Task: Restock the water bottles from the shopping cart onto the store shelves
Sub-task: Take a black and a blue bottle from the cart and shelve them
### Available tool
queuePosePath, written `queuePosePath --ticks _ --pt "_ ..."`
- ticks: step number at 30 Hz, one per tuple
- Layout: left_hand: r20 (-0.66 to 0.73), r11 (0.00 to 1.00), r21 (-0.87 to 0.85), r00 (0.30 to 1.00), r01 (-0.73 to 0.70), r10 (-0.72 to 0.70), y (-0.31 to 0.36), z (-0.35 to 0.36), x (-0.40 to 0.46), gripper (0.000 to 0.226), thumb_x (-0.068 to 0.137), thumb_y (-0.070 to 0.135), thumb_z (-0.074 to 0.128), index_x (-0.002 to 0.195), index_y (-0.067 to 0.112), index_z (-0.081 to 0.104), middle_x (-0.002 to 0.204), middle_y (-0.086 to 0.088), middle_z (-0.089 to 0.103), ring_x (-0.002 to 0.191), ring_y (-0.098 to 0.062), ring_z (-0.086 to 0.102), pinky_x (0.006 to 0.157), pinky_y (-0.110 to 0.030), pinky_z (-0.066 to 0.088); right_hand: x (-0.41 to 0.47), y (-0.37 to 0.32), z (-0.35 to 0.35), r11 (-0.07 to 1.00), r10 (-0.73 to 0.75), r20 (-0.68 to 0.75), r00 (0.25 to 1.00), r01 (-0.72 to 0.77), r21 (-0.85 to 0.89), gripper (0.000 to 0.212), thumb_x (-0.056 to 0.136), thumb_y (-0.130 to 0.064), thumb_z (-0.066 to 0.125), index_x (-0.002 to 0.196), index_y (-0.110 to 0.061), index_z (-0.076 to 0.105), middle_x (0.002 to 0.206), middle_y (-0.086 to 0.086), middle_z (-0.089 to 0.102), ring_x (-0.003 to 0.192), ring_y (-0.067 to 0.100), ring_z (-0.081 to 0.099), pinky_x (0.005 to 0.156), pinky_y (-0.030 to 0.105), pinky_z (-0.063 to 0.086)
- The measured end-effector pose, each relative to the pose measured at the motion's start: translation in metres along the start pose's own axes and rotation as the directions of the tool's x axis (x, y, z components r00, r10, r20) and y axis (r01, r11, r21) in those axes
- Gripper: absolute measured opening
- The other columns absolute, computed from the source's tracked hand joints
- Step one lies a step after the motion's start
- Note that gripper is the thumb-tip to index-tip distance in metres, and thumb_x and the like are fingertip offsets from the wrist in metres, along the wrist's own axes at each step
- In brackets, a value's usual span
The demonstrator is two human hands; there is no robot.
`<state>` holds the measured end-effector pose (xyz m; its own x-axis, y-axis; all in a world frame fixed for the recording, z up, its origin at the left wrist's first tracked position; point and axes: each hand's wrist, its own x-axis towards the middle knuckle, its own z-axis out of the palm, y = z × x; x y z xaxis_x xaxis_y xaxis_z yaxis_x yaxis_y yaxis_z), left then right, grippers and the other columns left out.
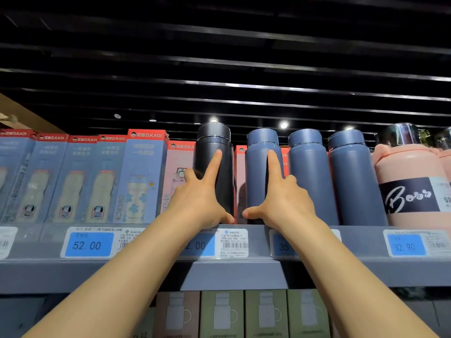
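Observation:
A black water bottle (223, 142) and a dark blue water bottle (258, 167) stand upright side by side at the front of the top grey shelf (256, 274). My left hand (200, 198) grips the black one: index finger straight up its front, thumb at its base, other fingers round its left side. My right hand (285, 201) holds the blue one in the mirrored way. Two more matching blue bottles (310, 172) (351, 176) stand to its right. The shopping cart is out of view.
Blue boxed bottles (80, 176) fill the shelf on the left, with pink boxes behind the two held bottles. A large pink bottle (410, 167) stands at the right. Price tags (90, 243) line the shelf edge. Boxed mugs (222, 313) sit on the shelf below.

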<state>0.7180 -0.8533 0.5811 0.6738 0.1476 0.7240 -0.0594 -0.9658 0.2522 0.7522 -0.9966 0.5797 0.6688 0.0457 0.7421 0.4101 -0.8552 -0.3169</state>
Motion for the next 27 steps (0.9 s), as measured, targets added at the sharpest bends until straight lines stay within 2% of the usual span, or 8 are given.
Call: queuePosePath --ticks 4,7,9,13,15,20,23,27 --pt "-0.080 0.998 0.054 0.996 0.045 -0.040 0.000 0.001 -0.007 0.110 0.076 0.047 0.073 0.143 0.050 -0.015 0.149 -0.011 0.021 0.115 -0.034 0.051 0.082 -0.037 0.045 -0.002 0.000 0.002 0.999 0.030 -0.031 0.999 -0.032 -0.037 0.122 0.072 -0.051 0.077 0.147 -0.035 -0.018 0.130 0.016 0.045 0.109 0.036 0.056 0.069 0.036 0.043" --pt "-0.353 0.972 0.230 0.935 0.040 0.044 0.003 0.002 -0.018 0.064 0.089 0.051 0.048 0.144 0.036 0.019 0.135 -0.003 0.042 0.109 -0.030 0.054 0.074 -0.036 0.042 -0.010 -0.001 0.002 0.994 0.007 -0.185 0.983 -0.027 -0.108 0.094 0.077 -0.062 0.065 0.144 -0.028 0.009 0.119 0.010 0.050 0.099 0.033 0.058 0.064 0.033 0.037" --pt "-0.479 0.969 0.247 0.870 0.003 0.119 0.005 0.004 -0.029 0.043 0.092 0.049 0.039 0.129 0.028 0.042 0.119 0.002 0.053 0.102 -0.026 0.056 0.066 -0.032 0.036 -0.018 -0.002 0.003 0.989 -0.054 -0.331 0.942 0.004 -0.150 0.069 0.084 -0.062 0.054 0.134 -0.022 0.026 0.113 0.006 0.051 0.097 0.031 0.057 0.062 0.032 0.033" --pt "-0.467 0.969 0.234 0.865 -0.077 0.182 -0.008 0.001 -0.044 0.032 0.092 0.047 0.039 0.110 0.027 0.056 0.103 0.007 0.061 0.093 -0.021 0.058 0.064 -0.029 0.035 -0.030 0.002 0.007 0.979 -0.191 -0.487 0.852 0.201 -0.033 0.040 0.090 -0.039 0.054 0.121 -0.015 0.048 0.108 0.006 0.055 0.097 0.032 0.054 0.059 0.032 0.030" --pt "-0.505 0.953 0.238 0.814 -0.189 0.287 -0.021 -0.006 -0.061 0.027 0.086 0.041 0.048 0.098 0.023 0.064 0.091 0.005 0.066 0.081 -0.024 0.063 0.060 -0.027 0.034 -0.044 0.002 0.013 0.941 -0.265 -0.521 0.812 0.336 0.046 0.032 0.086 -0.030 0.060 0.114 -0.014 0.054 0.101 0.005 0.058 0.093 0.031 0.056 0.059 0.031 0.031" --pt "-0.574 0.942 0.199 0.746 -0.272 0.337 -0.061 -0.041 -0.132 0.020 0.080 0.033 0.052 0.088 0.020 0.065 0.080 0.007 0.065 0.074 -0.020 0.061 0.062 -0.026 0.040 -0.117 -0.027 0.023 0.812 -0.337 -0.544 0.768 0.530 0.246 0.040 0.080 -0.028 0.058 0.118 -0.016 0.057 0.098 -0.001 0.066 0.092 0.023 0.061 0.068 0.030 0.043" --pt "-0.575 0.966 0.119 0.777 -0.231 0.256 -0.097 -0.066 -0.189 0.020 0.082 0.035 0.051 0.087 0.022 0.065 0.078 0.010 0.064 0.076 -0.017 0.061 0.062 -0.031 0.048 -0.170 -0.067 0.032 0.784 -0.363 -0.508 0.781 0.551 0.287 0.032 0.081 -0.033 0.057 0.111 -0.021 0.060 0.088 -0.008 0.067 0.082 0.017 0.064 0.065 0.028 0.040" --pt "-0.343 0.996 0.055 0.936 -0.070 0.084 -0.176 -0.096 -0.284 0.018 0.081 0.041 0.049 0.088 0.030 0.062 0.078 0.014 0.064 0.075 -0.011 0.062 0.063 -0.036 0.052 -0.251 -0.139 0.048 0.750 -0.409 -0.226 0.884 0.467 0.468 0.023 0.081 -0.042 0.058 0.097 -0.027 0.061 0.069 -0.013 0.063 0.071 0.019 0.064 0.065 0.035 0.050"
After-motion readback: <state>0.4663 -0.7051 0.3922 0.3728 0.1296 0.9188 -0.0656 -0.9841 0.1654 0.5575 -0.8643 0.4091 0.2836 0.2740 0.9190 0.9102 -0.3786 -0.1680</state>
